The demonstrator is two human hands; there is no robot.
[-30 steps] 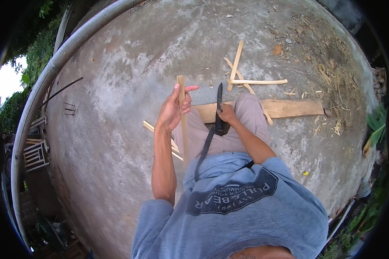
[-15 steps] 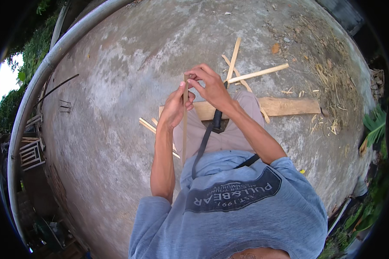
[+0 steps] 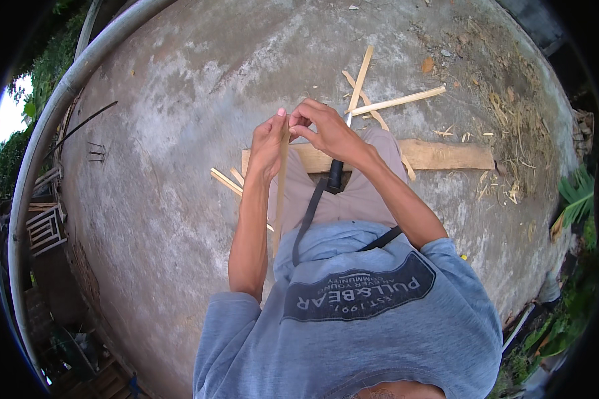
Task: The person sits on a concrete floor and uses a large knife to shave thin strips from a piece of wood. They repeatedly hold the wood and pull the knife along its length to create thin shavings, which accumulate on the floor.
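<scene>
In my left hand (image 3: pixel 269 143) a thin, flat strip of pale wood or bamboo (image 3: pixel 281 193) is gripped near its far end. The strip runs back toward my shirt. My right hand (image 3: pixel 326 130) is closed at that same end, fingertips pinched against the strip's edge. Between my legs lies a knife (image 3: pixel 336 174) with a black handle. Part of its bright blade shows beyond my right wrist. A wide wooden plank (image 3: pixel 446 154) lies crosswise under my knees.
Split sticks (image 3: pixel 399 100) lie crossed beyond my right knee, and more sticks (image 3: pixel 226 181) rest on the left. Shavings (image 3: pixel 512 189) and dry fibres litter the concrete at the right. A curved grey pipe (image 3: pixel 66 93) edges the left side, with a bent metal piece (image 3: pixel 96 153) nearby.
My left hand has slid up the strip to its far end, its fingers now flatter along it. The strip's near end has shifted slightly left. My right hand stays at the far end.
</scene>
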